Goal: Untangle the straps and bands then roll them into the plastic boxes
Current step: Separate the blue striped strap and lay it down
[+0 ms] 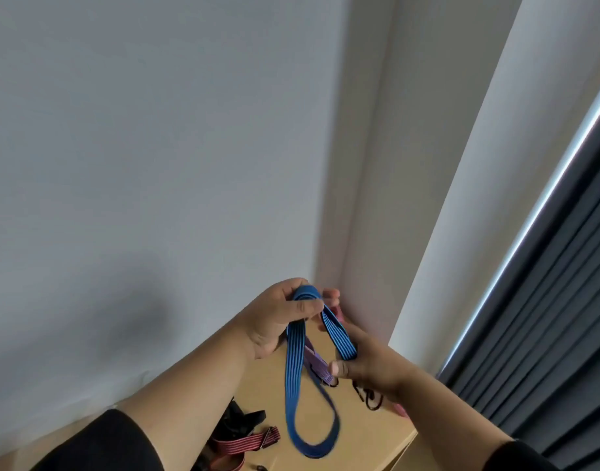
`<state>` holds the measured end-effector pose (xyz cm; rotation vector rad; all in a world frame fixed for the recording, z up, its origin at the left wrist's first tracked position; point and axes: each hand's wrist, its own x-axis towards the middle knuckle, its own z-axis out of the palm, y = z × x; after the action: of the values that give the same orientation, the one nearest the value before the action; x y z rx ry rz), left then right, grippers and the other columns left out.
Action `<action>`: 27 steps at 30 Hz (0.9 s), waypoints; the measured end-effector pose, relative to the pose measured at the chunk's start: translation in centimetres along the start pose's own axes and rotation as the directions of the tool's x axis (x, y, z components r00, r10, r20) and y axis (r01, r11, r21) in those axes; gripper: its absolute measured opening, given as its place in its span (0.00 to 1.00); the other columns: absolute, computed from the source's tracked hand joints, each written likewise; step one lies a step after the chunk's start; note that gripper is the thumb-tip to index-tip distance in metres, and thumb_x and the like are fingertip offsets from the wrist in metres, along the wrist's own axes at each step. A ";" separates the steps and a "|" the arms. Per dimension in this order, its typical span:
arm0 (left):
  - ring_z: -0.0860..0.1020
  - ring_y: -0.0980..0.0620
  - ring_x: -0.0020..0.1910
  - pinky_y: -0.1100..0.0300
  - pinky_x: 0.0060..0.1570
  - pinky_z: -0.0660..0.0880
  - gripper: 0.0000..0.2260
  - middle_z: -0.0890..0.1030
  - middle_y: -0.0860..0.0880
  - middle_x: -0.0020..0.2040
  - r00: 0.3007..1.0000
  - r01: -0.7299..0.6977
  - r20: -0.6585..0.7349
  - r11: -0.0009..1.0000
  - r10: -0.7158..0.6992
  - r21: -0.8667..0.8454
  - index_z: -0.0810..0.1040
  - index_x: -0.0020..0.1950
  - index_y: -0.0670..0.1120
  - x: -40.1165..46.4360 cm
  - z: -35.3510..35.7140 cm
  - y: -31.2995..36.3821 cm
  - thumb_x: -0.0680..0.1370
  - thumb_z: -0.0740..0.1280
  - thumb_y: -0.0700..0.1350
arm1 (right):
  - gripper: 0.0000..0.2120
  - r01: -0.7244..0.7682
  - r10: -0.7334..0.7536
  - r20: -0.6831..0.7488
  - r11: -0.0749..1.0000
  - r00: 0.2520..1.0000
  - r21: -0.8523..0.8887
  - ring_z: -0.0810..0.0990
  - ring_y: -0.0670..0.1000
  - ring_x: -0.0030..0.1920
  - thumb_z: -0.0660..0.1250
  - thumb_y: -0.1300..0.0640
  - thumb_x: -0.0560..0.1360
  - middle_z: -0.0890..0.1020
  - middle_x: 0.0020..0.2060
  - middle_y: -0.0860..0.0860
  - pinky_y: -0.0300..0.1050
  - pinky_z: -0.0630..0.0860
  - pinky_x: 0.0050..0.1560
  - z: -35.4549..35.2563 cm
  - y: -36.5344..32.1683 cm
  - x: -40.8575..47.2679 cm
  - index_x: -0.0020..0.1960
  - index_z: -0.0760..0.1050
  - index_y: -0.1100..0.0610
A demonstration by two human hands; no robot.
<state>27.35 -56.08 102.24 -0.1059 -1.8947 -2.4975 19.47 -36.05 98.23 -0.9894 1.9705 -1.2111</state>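
A blue striped elastic band [294, 375] hangs in a long loop above the wooden table [369, 433]. My left hand [278, 317] grips its folded top, thumb pressed over the band. My right hand [363, 358] pinches the right strand lower down, between thumb and fingers. A purple striped strap [317, 363] shows behind the blue band, under my right hand; I cannot tell whether a hand holds it. A red striped strap [244, 443] with a metal buckle lies on the table beside a black strap [240, 419]. No plastic box is in view.
A plain wall fills the left and the back. Dark curtains [546, 351] hang at the right, close to the table's right edge. Thin black hooks or wires [369, 399] lie on the table under my right wrist. Something pink [402, 411] shows near the table's right edge.
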 end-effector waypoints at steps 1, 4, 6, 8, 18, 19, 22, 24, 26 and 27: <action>0.82 0.41 0.53 0.47 0.50 0.79 0.08 0.82 0.37 0.55 0.999 -0.020 -0.026 0.996 0.018 -0.082 0.73 0.46 0.38 0.2 0.9 0.1 0.73 0.71 0.39 | 0.28 0.018 -0.022 0.045 0.996 0.999 0.092 0.81 0.39 0.55 0.74 0.52 0.72 0.84 0.53 0.37 0.36 0.76 0.58 0.7 -0.5 -0.3 0.69 0.70 0.47; 0.81 0.40 0.39 0.51 0.38 0.79 0.10 0.80 0.37 0.38 0.986 -0.089 -0.154 0.985 0.066 -0.145 0.72 0.43 0.40 1.2 2.5 -0.1 0.72 0.72 0.41 | 0.27 -0.007 -0.031 0.105 0.938 0.994 0.347 0.82 0.46 0.51 0.72 0.42 0.71 0.83 0.52 0.48 0.36 0.75 0.53 3.3 -0.4 -0.5 0.66 0.76 0.55; 0.76 0.44 0.29 0.54 0.33 0.76 0.12 0.75 0.39 0.31 0.964 -0.136 -0.245 0.984 0.103 -0.118 0.70 0.37 0.43 1.8 3.2 -0.6 0.72 0.73 0.43 | 0.26 -0.087 0.043 0.107 0.888 0.993 0.452 0.77 0.48 0.38 0.77 0.35 0.66 0.79 0.41 0.53 0.39 0.72 0.39 4.6 0.1 -0.5 0.52 0.81 0.54; 0.72 0.46 0.25 0.57 0.29 0.72 0.15 0.73 0.40 0.31 0.930 -0.157 -0.348 0.984 0.118 -0.086 0.68 0.37 0.44 2.2 3.7 -1.1 0.73 0.74 0.44 | 0.23 -0.096 0.052 0.102 0.863 0.993 0.497 0.79 0.46 0.37 0.76 0.43 0.68 0.81 0.39 0.51 0.39 0.73 0.38 6.0 0.2 -0.3 0.54 0.80 0.59; 0.78 0.47 0.30 0.51 0.39 0.75 0.18 0.80 0.44 0.32 0.828 -0.031 -0.540 0.974 0.151 0.225 0.77 0.29 0.49 3.9 1.0 -2.3 0.77 0.71 0.52 | 0.17 -0.147 0.239 -0.057 0.748 0.969 0.648 0.79 0.59 0.33 0.69 0.64 0.67 0.76 0.34 0.61 0.51 0.77 0.38 9.2 1.4 0.2 0.54 0.70 0.64; 0.79 0.49 0.31 0.52 0.40 0.76 0.18 0.82 0.46 0.34 0.833 0.044 -0.535 0.946 0.142 0.320 0.77 0.31 0.47 4.3 0.2 -2.6 0.78 0.69 0.54 | 0.18 -0.154 0.276 -0.114 0.781 0.954 0.606 0.76 0.56 0.30 0.69 0.62 0.66 0.75 0.32 0.60 0.47 0.74 0.33 8.8 1.9 0.1 0.54 0.70 0.63; 0.76 0.49 0.37 0.55 0.42 0.71 0.21 0.79 0.47 0.38 0.855 0.277 -0.514 0.779 0.068 0.563 0.76 0.41 0.41 5.9 -2.6 -3.8 0.79 0.65 0.59 | 0.12 -0.207 0.343 -0.282 0.885 0.896 0.418 0.71 0.51 0.29 0.70 0.61 0.71 0.71 0.31 0.54 0.44 0.68 0.31 7.3 4.1 -0.1 0.52 0.74 0.55; 0.73 0.48 0.38 0.56 0.40 0.68 0.20 0.76 0.48 0.38 0.868 0.351 -0.497 0.681 0.021 0.642 0.77 0.46 0.39 6.8 -4.0 -4.5 0.80 0.66 0.57 | 0.09 -0.275 0.369 -0.327 0.913 0.870 0.300 0.71 0.51 0.29 0.69 0.59 0.74 0.71 0.33 0.53 0.47 0.69 0.32 6.6 5.6 0.1 0.52 0.74 0.51; 0.70 0.49 0.33 0.57 0.35 0.66 0.21 0.72 0.47 0.35 0.874 0.372 -0.486 0.678 -0.025 0.634 0.77 0.47 0.36 7.8 -5.0 -5.3 0.79 0.67 0.56 | 0.09 -0.322 0.364 -0.371 0.931 0.854 0.171 0.72 0.51 0.29 0.67 0.52 0.73 0.74 0.35 0.51 0.50 0.72 0.32 6.1 6.9 0.7 0.52 0.73 0.47; 0.67 0.50 0.30 0.58 0.32 0.64 0.21 0.70 0.47 0.34 0.864 0.391 -0.500 0.700 -0.055 0.598 0.77 0.48 0.36 8.5 -5.4 -5.8 0.79 0.68 0.56 | 0.11 -0.337 0.341 -0.400 0.938 0.851 0.082 0.73 0.50 0.31 0.66 0.48 0.71 0.76 0.37 0.49 0.50 0.74 0.34 5.8 7.5 1.1 0.53 0.72 0.46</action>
<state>18.37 -59.41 95.66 0.6942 -2.5381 -1.5123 21.45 -37.33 89.04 -0.3644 2.3330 -1.2918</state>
